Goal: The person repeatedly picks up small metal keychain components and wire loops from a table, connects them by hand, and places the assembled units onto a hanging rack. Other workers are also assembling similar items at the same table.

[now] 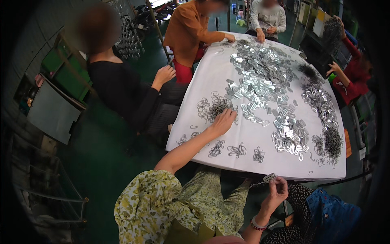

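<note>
My left hand (223, 122) reaches over the table's near left part, its fingers bent together at the edge of a pile of thin wire hooks (209, 106). Whatever its fingertips pinch is hidden. Below the table's front edge, my right hand (278, 190) is closed, holding up a flat, slotted metal buckle (269, 177) between thumb and fingers. Something thin and metallic seems to hang beside the buckle, too small to make out. Small bunches of wire hooks (237, 150) lie along the front edge. A heap of shiny slotted buckles (290, 136) sits beyond my right hand.
Larger heaps of buckles (260, 87) cover the middle of the white table (219, 160). Dark wire hooks (333, 144) line its right side. People sit around it: one in black (122, 81) at left, others in orange (183, 32), white and red. Patterned trousers (292, 211) are close at my right.
</note>
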Demonstrator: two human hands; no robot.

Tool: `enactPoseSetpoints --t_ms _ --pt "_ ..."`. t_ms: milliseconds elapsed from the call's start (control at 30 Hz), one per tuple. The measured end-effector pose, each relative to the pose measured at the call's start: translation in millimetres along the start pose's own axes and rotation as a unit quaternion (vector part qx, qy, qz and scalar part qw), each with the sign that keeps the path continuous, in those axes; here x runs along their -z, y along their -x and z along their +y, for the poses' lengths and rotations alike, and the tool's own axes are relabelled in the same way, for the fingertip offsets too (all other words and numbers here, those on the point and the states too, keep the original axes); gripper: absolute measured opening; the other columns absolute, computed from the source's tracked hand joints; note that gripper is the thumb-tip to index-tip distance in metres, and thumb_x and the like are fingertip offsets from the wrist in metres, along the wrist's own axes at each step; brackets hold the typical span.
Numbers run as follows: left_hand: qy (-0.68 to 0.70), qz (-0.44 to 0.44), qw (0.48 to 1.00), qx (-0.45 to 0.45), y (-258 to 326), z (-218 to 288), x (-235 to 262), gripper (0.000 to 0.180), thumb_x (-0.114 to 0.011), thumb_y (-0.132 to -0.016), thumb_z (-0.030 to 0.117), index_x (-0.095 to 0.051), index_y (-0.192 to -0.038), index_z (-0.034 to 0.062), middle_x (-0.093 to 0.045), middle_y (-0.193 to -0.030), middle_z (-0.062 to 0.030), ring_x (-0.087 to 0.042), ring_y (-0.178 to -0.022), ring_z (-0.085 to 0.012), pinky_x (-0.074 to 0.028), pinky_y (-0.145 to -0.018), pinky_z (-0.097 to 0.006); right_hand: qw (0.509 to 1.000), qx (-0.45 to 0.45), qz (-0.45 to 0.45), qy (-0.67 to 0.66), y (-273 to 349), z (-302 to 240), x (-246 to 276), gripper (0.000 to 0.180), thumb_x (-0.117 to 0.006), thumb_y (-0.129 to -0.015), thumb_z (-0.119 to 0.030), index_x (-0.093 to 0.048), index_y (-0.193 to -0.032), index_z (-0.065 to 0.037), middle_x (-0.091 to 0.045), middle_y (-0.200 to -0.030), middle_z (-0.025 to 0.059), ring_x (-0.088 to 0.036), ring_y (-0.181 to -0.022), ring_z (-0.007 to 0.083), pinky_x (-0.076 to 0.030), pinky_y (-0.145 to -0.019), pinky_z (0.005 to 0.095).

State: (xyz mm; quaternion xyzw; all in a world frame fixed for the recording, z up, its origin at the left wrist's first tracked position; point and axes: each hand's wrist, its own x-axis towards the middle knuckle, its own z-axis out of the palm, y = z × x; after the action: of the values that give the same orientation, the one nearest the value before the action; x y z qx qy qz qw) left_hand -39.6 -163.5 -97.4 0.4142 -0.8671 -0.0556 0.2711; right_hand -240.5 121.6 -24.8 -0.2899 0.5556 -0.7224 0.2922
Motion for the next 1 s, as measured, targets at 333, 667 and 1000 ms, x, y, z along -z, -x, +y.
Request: enactPoseSetpoints --t_ms 333,667,1000 --pt "0.543 -0.137 0.824 0.084 33.3 132.7 48.1 0.014 -0.062 -0.091 0.008 -0.065 -0.095 -0.0050 -0.066 -0.082 -0.0075 -0.066 -0.070 -0.0138 -0.053 -0.065 -0.027 0.990 -0.022 0.033 0.136 16.7 11.4 4.6 0.015 -0.070 -0.082 0.000 -0.065 -0.095 0.004 -0.063 -0.088 0.0021 -0.055 -0.080 0.0081 -0.044 -0.074 0.0217" --pt "0.431 -0.021 0.899 -0.079 77.7 201.8 44.5 0.012 -0.068 -0.080 0.001 -0.059 -0.087 -0.0024 -0.058 -0.092 -0.0127 -0.058 -0.086 -0.0298 -0.047 -0.074 -0.038 0.997 -0.008 0.071 0.028 26.6 28.5 3.6 0.019 -0.071 -0.079 0.004 -0.066 -0.098 0.005 -0.063 -0.088 0.0040 -0.060 -0.080 0.0090 -0.048 -0.071 0.0214" --pt "0.524 -0.089 0.846 -0.023 77.4 203.8 46.5 0.010 -0.059 -0.092 0.004 -0.054 -0.098 -0.0020 -0.063 -0.092 -0.0119 -0.063 -0.082 -0.0204 -0.051 -0.073 -0.031 0.954 0.209 0.002 0.216 20.3 8.4 -6.5 0.024 -0.072 -0.072 0.009 -0.069 -0.094 0.000 -0.065 -0.080 0.0061 -0.056 -0.075 0.0169 -0.047 -0.067 0.0272"
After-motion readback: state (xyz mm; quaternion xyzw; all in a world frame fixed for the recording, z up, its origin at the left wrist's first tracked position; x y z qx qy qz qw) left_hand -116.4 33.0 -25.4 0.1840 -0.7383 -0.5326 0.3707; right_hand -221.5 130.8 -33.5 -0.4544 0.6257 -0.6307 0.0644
